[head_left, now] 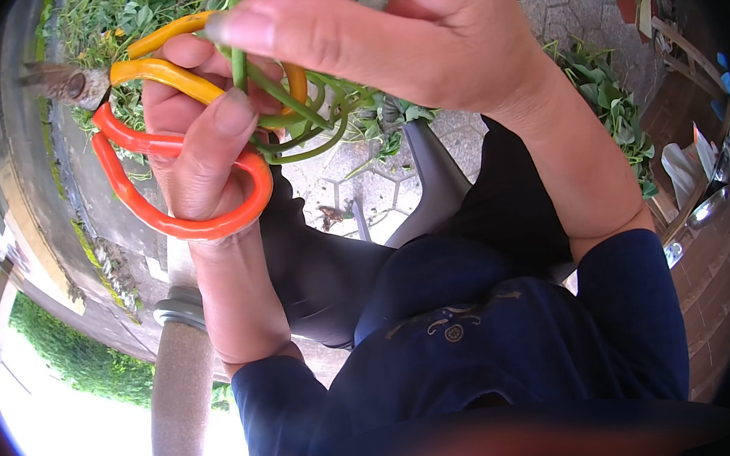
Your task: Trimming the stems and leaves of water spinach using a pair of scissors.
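Garden scissors with one red and one yellow handle [166, 72] hang about my left hand [205, 150]. The red loop rings the base of that hand, and the metal pivot points left with the blades blurred. My left thumb and fingers are closed on a few green stems [240, 62] and lie against the yellow handle. The stems' looped ends curl to the right of the hand. Close above, my right hand [419, 39] has its thumb pressed against an upright stem; its other fingers are partly cut off by the top edge.
Leafy green cuttings [122, 24] lie at the far left, with another leafy heap [604, 106] on the right. Hexagonal paving [362, 185] shows below. A pale post [179, 397] stands at lower left, and wooden pieces [686, 57] lie at far right.
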### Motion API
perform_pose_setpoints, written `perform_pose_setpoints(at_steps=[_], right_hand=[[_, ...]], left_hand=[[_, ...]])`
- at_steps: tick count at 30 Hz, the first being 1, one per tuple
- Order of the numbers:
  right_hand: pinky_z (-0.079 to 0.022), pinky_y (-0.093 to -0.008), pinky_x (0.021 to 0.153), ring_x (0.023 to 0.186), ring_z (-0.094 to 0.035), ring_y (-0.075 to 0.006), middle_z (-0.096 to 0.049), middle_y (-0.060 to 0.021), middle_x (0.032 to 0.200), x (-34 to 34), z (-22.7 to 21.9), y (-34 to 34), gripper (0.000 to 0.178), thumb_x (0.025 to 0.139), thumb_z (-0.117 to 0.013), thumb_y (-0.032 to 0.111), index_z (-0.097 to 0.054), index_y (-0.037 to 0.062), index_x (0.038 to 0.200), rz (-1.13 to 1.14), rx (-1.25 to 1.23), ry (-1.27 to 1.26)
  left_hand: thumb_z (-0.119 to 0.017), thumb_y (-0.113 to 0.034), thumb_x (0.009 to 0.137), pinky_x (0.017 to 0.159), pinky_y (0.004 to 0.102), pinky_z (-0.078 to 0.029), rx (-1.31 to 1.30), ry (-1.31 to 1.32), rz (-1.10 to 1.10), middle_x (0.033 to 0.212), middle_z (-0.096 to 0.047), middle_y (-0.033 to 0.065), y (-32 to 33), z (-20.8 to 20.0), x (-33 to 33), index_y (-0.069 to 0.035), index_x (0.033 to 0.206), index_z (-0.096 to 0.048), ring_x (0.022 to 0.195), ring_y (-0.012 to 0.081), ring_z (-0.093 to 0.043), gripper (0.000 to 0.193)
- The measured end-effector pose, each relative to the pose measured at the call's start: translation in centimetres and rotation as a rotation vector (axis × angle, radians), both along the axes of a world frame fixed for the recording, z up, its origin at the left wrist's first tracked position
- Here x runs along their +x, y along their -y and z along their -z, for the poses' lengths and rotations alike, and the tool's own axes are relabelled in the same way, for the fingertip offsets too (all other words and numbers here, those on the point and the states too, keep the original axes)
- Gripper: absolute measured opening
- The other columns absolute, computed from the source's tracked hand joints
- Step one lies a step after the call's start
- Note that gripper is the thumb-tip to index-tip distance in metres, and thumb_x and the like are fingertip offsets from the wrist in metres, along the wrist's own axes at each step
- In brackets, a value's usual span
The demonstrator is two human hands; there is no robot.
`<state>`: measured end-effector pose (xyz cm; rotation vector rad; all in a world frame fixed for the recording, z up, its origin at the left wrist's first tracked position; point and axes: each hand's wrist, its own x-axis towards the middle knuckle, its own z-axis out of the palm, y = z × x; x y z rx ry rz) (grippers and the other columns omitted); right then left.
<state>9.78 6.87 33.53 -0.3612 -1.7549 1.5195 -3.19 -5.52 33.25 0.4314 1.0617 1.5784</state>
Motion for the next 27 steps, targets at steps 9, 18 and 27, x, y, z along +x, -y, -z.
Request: perform_pose_setpoints(at_steps=[9,18,27], right_hand=[[-0.035,-0.0327,0.042,0.043,-0.044,-0.0209,-0.046,-0.0081,0.051,0.0,0.2,-0.1,0.021,0.078,-0.061,0.008,-0.05,0.0021,0.061,0.025,0.085,0.104],[-0.036,-0.0324,0.047,0.048,-0.046,-0.0218,-0.047,-0.01,0.055,0.0,0.4,-0.5,0.024,0.083,-0.054,0.009,-0.045,0.0017,0.062,0.108,0.248,0.006],[-0.035,-0.0256,0.049,0.054,-0.04,-0.0061,-0.047,-0.0021,0.056,1.7,-1.4,-1.6,0.031,0.089,-0.053,0.023,-0.053,-0.0012,0.068,-0.348,-0.439,0.474]], left_hand=[[-0.062,-0.001,0.075,0.07,0.0258,-0.048,0.024,-0.051,0.03,0.094,-0.059,0.0111,0.0,0.6,-0.3,-0.003,0.11,-0.045,0.08,0.0164,-0.059,0.039],[-0.055,-0.013,0.082,0.058,0.0281,-0.054,-0.004,0.08,0.03,0.089,-0.054,0.0089,-0.5,0.5,-0.3,-0.001,0.107,-0.047,0.079,0.0169,-0.055,0.029],[-0.05,-0.011,0.086,0.073,0.0289,-0.04,0.117,0.543,-0.084,0.089,-0.049,0.0068,-0.4,0.9,-3.8,0.007,0.102,-0.047,0.079,0.0138,-0.047,0.025]])
